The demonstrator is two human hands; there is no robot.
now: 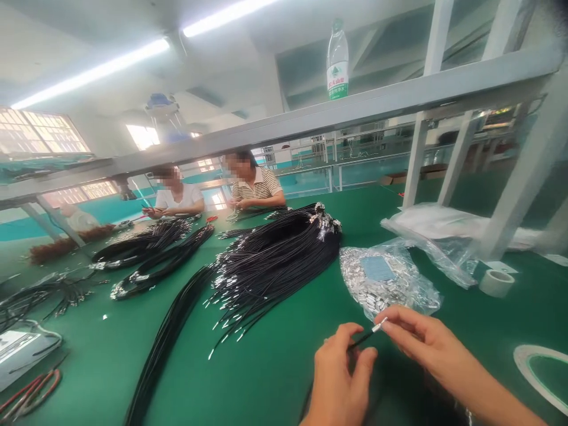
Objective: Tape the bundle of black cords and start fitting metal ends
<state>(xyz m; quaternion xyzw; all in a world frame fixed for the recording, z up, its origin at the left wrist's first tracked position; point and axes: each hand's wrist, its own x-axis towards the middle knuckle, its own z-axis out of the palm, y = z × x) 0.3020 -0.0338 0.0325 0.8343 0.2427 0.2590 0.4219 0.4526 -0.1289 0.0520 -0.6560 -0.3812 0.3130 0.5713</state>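
- Table (275,361), green top, wide, covered in cable work.
- Shelf frame (399,97) overhead, grey-white; one water bottle (338,59) upright on it.
- Big cable bundle (275,254), black, too many strands to count, bare ends fanned toward the wearer; two smaller black bundles (151,254) further left.
- Two co-workers (213,189) seated at the far edge, hands on their own cables.
- One clear bag of metal terminals (386,281) just beyond the hands; a second, crumpled bag (435,231) behind it.
- One tape roll (497,283) right of the bags; another ring at right edge.
- Left hand (339,378), fingers closed, pinching the single wire (361,340).
- Right hand (426,340), thumb and forefinger pinched on the wire's tip.
- Wire: one, thin, black, silver terminal end; long axis runs lower left to upper right, tip pointing up-right, held just above the table, near edge.
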